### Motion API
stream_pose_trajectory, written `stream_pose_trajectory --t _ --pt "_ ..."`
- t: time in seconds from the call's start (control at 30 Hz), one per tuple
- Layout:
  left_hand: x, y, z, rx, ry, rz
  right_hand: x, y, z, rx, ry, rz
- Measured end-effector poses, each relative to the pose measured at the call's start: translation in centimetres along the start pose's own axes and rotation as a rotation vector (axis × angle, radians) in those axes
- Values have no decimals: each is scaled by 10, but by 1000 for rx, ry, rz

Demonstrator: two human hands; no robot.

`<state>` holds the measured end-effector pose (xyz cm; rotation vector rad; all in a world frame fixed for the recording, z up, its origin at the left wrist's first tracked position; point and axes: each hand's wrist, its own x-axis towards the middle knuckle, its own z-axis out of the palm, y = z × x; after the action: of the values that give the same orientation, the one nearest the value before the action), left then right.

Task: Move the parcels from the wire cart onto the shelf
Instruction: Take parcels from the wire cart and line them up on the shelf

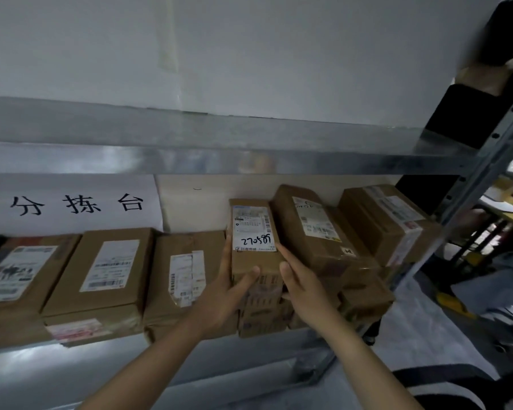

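A small brown cardboard parcel with a white shipping label and black handwritten digits [253, 232] sits on the lower level of the grey metal shelf [190, 156], resting on top of a short stack of small taped cardboard boxes [264, 315] near the front edge; the left hand [222, 297] grips its left side, fingers running up along that side and the thumb laid across the lower front face; the right hand [301, 285] holds the opposite side, fingers stretched along the right edge and the thumb at the front corner, so the parcel is clasped between the two hands; just to its right a larger brown box with a white label [311, 226] leans tilted, touching it, and beyond that lies another taped brown carton [388, 220] near the shelf's perforated upright; to the left three flat brown cartons with printed labels [107, 270] lie side by side along the shelf; behind them a white paper sign with large black characters [71, 202] hangs on the pale wall.
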<state>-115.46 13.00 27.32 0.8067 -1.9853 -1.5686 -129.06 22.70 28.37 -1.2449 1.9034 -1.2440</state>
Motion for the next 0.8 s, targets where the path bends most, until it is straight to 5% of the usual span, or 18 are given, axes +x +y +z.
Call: stream_pose_trajectory --t 0.3,0.57,0.8 --pt "19 -9 10 25 58 41 -9 -1 2 -496 104 -162" --pt "28 -11 14 14 64 52 -20 -3 2 -506 235 -267" --pt "22 -12 -7 -61 -168 -39 -28 -24 6 -438 293 -361"
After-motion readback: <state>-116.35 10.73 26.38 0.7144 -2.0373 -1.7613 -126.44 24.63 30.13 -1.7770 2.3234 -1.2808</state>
